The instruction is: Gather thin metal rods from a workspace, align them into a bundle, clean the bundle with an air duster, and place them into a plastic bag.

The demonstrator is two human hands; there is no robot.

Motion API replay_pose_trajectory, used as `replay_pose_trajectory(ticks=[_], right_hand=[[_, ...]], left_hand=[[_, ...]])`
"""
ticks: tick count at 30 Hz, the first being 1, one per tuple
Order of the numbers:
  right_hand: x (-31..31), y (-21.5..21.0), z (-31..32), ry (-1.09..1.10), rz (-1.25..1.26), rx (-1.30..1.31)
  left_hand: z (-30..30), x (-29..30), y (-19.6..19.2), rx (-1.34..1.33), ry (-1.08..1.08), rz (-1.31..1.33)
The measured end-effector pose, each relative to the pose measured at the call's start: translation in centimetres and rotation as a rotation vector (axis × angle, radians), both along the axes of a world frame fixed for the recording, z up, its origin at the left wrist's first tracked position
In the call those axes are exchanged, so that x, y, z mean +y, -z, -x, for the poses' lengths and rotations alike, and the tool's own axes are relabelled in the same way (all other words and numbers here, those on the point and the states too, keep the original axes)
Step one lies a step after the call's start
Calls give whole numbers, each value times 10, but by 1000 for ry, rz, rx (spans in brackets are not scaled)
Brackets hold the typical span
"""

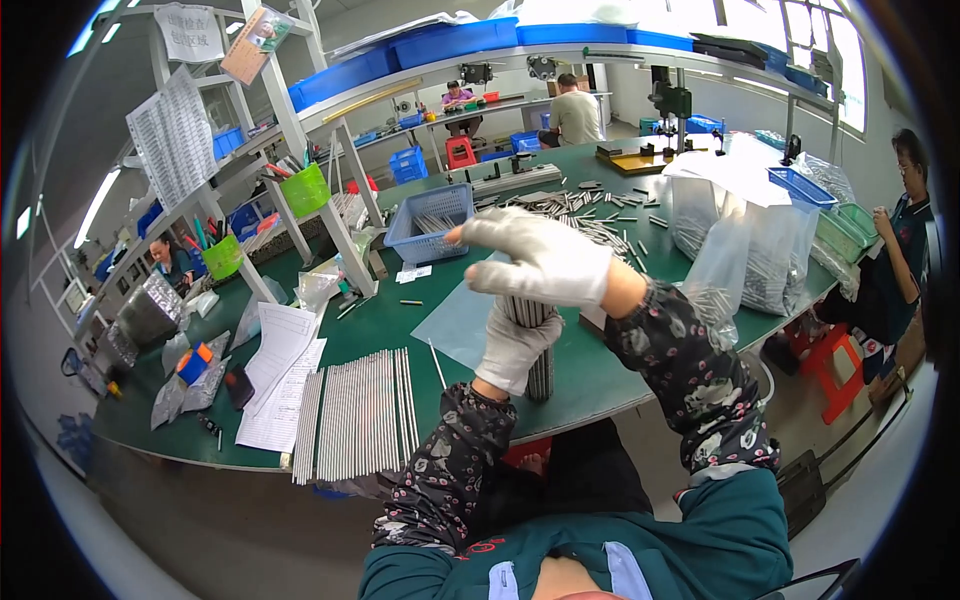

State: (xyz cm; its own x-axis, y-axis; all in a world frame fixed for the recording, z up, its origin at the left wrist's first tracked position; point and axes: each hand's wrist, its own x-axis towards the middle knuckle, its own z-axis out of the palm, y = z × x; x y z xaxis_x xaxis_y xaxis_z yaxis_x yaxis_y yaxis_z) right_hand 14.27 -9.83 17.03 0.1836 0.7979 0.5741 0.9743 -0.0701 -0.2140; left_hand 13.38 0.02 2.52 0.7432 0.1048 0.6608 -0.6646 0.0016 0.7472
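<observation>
A thick bundle of thin metal rods stands roughly upright at the table's near edge. Wrapped around its middle is my left hand, in a whitish work glove with bare fingertips. Over the bundle's top end, my right hand in a matching glove is stretched out flat, thumb and fingers apart; whether the palm touches the rod ends I cannot tell. To the left, a row of long metal rods lies side by side on the green table. One single rod lies apart, between that row and my left hand.
Beyond my hands are a blue basket with rods and a loose pile of short rods. Clear bags of parts stand at right. Paper sheets lie left. A seated person works at the right side.
</observation>
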Motion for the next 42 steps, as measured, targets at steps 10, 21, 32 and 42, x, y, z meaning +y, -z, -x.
replay_pose_trajectory(ticks=[10, 21, 32, 42], right_hand=[[27, -1, -69, -78, 560, -5], [-37, 171, -28, -62, 157, 780], [-36, 184, 43, -311, -201, 1970], [-81, 223, 89, -739, -483, 2498]], left_hand=[[2, -5, -18, 120, -106, -158], [2, -1, -17, 102, -19, 122], [2, 2, -28, 574, 26, 391], [52, 79, -5, 522, -153, -1423]])
